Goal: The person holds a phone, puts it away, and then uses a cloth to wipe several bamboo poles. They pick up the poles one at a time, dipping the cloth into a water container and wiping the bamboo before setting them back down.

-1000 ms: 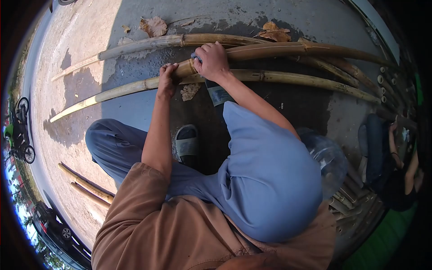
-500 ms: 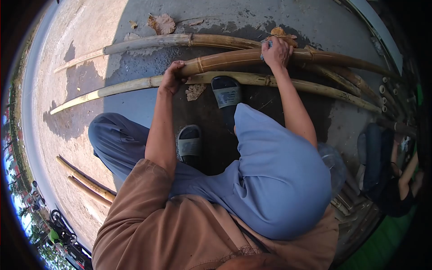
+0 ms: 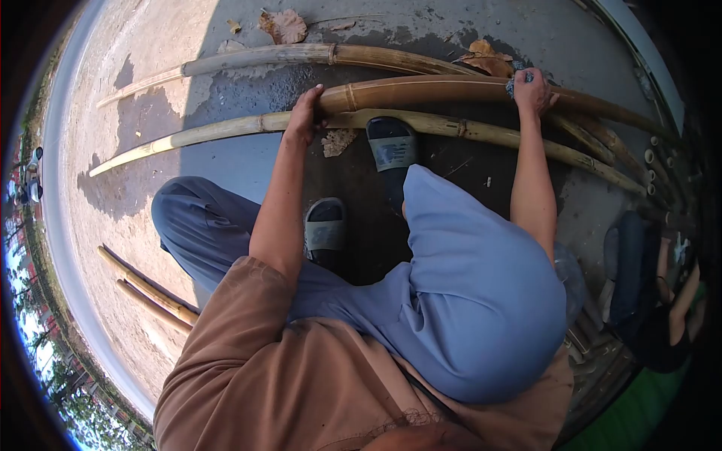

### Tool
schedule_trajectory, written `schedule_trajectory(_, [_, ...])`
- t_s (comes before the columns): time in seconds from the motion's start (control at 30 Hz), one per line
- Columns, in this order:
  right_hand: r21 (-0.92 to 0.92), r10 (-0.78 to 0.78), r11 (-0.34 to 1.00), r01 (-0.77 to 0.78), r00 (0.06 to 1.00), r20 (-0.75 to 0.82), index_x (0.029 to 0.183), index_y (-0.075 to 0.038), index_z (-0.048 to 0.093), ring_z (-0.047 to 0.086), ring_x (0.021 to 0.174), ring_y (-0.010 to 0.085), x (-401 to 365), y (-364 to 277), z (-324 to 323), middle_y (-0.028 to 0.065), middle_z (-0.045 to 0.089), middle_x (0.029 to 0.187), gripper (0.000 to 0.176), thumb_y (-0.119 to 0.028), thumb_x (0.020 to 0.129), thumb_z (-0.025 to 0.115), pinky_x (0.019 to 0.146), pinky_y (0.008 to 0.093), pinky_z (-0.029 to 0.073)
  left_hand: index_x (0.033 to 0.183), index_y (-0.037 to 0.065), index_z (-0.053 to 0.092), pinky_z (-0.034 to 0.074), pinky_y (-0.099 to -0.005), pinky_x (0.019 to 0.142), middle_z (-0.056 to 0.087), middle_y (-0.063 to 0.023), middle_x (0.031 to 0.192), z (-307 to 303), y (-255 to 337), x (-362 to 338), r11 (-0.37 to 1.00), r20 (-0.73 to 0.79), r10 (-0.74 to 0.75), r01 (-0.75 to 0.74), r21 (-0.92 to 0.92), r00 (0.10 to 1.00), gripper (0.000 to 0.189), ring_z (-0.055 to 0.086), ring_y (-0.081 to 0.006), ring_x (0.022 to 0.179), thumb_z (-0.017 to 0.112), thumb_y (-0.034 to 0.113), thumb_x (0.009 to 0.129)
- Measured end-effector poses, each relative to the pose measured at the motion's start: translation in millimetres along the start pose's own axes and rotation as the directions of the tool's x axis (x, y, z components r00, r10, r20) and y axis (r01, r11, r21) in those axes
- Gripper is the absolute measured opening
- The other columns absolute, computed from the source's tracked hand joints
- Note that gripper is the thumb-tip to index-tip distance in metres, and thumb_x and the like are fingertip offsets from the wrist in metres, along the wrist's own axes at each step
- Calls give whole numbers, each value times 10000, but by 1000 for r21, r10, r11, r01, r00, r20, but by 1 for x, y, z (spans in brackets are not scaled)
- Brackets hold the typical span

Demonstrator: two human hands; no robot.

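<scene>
A thick brown bamboo pole (image 3: pixel 429 92) lies across in front of me, above a paler bamboo pole (image 3: pixel 203 133). My left hand (image 3: pixel 304 114) is closed round its left end, thumb on top. Further along to the right, my right hand (image 3: pixel 532 92) presses a crumpled grey-blue scouring pad (image 3: pixel 511 86) against the upper side of the brown pole; most of the pad is hidden under the fingers. Behind it lies another bamboo pole (image 3: pixel 259 56), partly grey. The surface of the brown pole looks smooth and darker than its neighbours.
My sandalled feet stand on wet concrete (image 3: pixel 361 225) below the poles. Dry leaves (image 3: pixel 283 27) lie beyond. Two shorter bamboo poles (image 3: pixel 154 301) rest on sunlit ground at left. At right, another person (image 3: pixel 647 293) sits near several cut bamboo ends (image 3: pixel 650 156).
My right hand has slid the scouring pad rightward along the brown pole. My left hand keeps its grip on the end. The whole view has shifted slightly.
</scene>
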State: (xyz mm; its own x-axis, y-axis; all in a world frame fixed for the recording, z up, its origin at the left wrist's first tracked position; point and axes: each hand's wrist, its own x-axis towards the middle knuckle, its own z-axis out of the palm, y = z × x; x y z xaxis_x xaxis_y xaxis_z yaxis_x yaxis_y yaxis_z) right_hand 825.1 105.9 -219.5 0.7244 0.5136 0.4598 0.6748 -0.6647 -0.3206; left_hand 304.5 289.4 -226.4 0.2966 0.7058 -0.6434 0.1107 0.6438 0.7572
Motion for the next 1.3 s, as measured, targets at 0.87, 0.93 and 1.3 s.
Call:
schedule_trajectory(0.87, [288,-409,892,349,894,182,960,-96,679,656,1099,347,-105,-190,-2,120,712,1040,180,-262,933,615,1148,654,352,1289,107,588,567,-440,876,591,-73,1223,0,-15,21,970,32,240,-238,-55,970,398,596,-225,1115,673,348,984])
schedule_trajectory(0.93, [515,-568,747,420,806,167,936,-88,664,654,1092,352,-157,-266,4,141,696,1008,169,-252,910,632,1153,626,372,1262,73,599,581,-424,788,607,-94,1162,3,-6,11,988,7,142,-142,58,990,417,627,-227,1023,665,373,981])
schedule_trajectory(1.3, [-116,1,993,16,990,141,1046,-189,741,648,1166,323,-3,11,-12,58,724,1138,255,-399,937,646,1221,665,240,1043,-35,670,488,-419,472,644,-203,764,1,16,25,902,-30,-67,73,426,997,441,632,-284,540,488,365,1009])
